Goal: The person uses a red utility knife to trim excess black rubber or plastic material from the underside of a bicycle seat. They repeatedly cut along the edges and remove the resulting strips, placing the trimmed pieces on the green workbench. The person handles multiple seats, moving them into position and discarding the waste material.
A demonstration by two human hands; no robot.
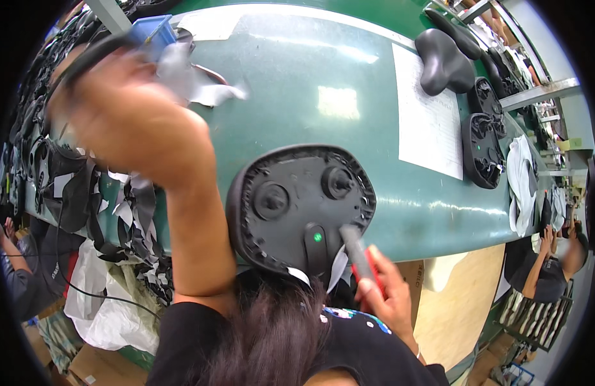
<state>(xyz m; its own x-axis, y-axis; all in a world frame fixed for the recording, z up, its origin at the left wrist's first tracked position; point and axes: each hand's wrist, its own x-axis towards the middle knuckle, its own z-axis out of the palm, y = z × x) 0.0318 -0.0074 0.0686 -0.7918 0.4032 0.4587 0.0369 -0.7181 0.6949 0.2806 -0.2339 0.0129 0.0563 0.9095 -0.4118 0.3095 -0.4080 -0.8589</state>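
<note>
A black bicycle saddle lies upside down on the near edge of the green worktable, its underside showing two round sockets and a green dot. My right hand is closed round a red-handled tool; its grey end touches or overlaps the saddle's right near rim. A thin white strip hangs beside that tool. At the upper left my left hand is raised, smeared by motion. A dark curved band crosses it, and blurred grey-white scraps show beside it; whether the fingers hold either is unclear.
Black and white offcuts heap along the table's left side. A blue bin stands far left. Printed sheets lie on the green tabletop. More saddles sit at the right. Another person works far right, another far left.
</note>
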